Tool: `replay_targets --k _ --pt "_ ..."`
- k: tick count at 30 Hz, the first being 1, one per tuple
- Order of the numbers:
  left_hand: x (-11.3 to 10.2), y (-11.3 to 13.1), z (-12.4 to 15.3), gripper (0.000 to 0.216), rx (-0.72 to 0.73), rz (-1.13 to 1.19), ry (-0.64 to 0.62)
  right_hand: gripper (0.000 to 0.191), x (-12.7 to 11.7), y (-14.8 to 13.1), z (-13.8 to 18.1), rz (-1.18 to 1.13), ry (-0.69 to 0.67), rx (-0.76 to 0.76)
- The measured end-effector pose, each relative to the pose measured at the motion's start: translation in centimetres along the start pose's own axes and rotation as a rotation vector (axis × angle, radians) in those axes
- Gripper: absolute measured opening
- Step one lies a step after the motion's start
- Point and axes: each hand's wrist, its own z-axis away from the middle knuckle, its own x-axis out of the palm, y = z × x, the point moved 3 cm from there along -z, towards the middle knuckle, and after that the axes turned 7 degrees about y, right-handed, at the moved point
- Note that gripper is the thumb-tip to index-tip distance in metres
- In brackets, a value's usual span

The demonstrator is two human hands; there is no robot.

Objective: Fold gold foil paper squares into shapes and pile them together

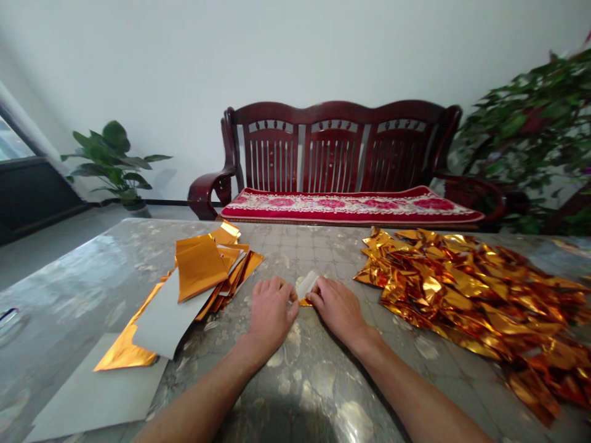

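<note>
Between my hands, a small piece of gold foil paper (306, 284) shows its pale back upward, with a gold edge along the bottom. My left hand (273, 311) has its fingers curled at the paper's left side, thumb and fingertips pressed together on it. On the other side, my right hand (338, 309) pinches the paper's right edge. Both hands rest low over the table, and part of the paper is hidden under the fingers. To the left lies a loose stack of gold foil sheets (201, 264), some with the grey-white back up. A heap of folded gold foil pieces (466, 289) spreads on the right.
A patterned, shiny cover lies on the table (295, 394). Flat pale sheets (101, 394) lie at the front left. Beyond the table stands a dark red wooden bench (332, 147) with a red floral cushion (341, 204). Leafy plants (115, 157) stand on both sides.
</note>
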Motion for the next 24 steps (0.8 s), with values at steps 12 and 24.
replay_targets --k 12,24 --pt "0.5 1.2 1.4 0.024 0.273 -0.003 -0.140 0.012 -0.3 -0.4 0.6 0.013 0.010 -0.001" --pt "-0.7 1.8 2.0 0.012 0.361 -0.057 -0.212 0.007 -0.3 0.7 0.8 -0.033 0.076 -0.029"
